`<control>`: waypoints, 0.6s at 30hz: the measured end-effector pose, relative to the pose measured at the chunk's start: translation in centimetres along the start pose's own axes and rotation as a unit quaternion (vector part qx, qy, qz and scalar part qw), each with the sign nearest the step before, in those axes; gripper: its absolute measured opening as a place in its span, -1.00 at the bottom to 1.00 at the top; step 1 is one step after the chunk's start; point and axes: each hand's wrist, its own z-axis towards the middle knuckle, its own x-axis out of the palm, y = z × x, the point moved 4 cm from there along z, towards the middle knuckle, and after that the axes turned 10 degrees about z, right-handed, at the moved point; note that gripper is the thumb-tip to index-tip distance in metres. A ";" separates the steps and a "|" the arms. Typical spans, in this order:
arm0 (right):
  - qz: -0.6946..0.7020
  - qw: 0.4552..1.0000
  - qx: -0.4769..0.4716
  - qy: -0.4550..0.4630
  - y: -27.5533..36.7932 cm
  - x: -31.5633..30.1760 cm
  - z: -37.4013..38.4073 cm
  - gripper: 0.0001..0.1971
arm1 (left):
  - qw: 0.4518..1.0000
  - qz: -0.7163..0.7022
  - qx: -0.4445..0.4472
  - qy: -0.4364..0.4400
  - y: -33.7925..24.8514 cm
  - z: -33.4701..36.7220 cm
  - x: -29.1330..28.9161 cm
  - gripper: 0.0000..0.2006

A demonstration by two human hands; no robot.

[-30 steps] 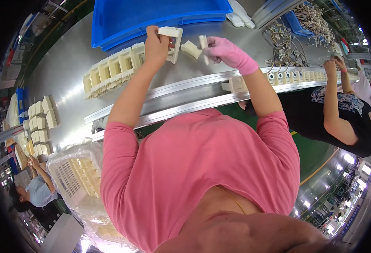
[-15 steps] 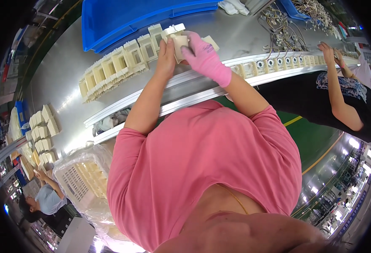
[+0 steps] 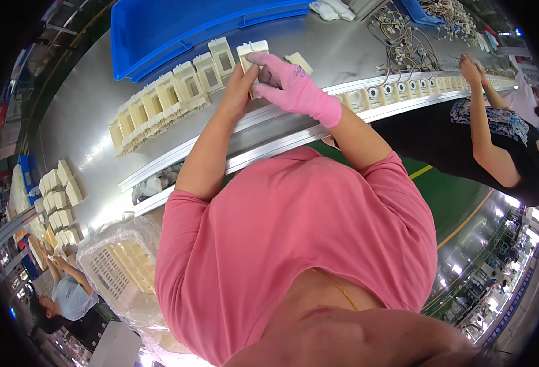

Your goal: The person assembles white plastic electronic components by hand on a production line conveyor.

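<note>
Over the metal bench, my bare left hand grips a cream plastic housing from its left side. My right hand, in a pink glove with greyish fingertips, closes round the same housing from the right. Its fingers curl over the front, so most of the part is hidden and only the upper end shows. To the left stretches a slanting row of similar open cream housings, the nearest one just beyond my left hand. A flat cream piece lies on the bench past my right hand.
A blue tray stands behind the row. Metal rails run along the bench's near edge, and a track of cream parts continues rightward towards a co-worker. Wire bundles lie at upper right. A plastic-wrapped crate stands lower left.
My gloved fingers have shifted from the housing's upper right to curl over its front, covering the pale flat face seen before. My left hand has closed in lower along the side.
</note>
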 end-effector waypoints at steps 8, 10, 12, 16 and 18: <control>-0.285 0.930 -0.224 -0.064 5.3 -3.8 0.1 -0.52 | 0.965 -0.067 -0.123 0.222 -1.2 -1.5 1.9 -0.64; 0.044 0.990 -0.059 0.120 4.4 -3.1 -0.4 -0.58 | 0.928 -0.064 -0.167 0.327 -2.1 -2.7 2.1 -0.59; 0.028 0.986 -0.070 0.151 4.8 -2.8 -0.8 -0.70 | 0.915 0.025 -0.193 0.355 -2.4 -3.5 2.5 -0.62; -0.128 0.968 0.088 0.195 2.4 -2.4 -2.7 -0.75 | 0.906 0.206 -0.068 0.364 -1.9 0.2 0.5 -0.67; -0.251 0.946 0.091 0.186 -0.2 -2.1 -3.8 -0.73 | 0.887 0.404 -0.021 0.225 -1.3 3.9 -3.1 -0.63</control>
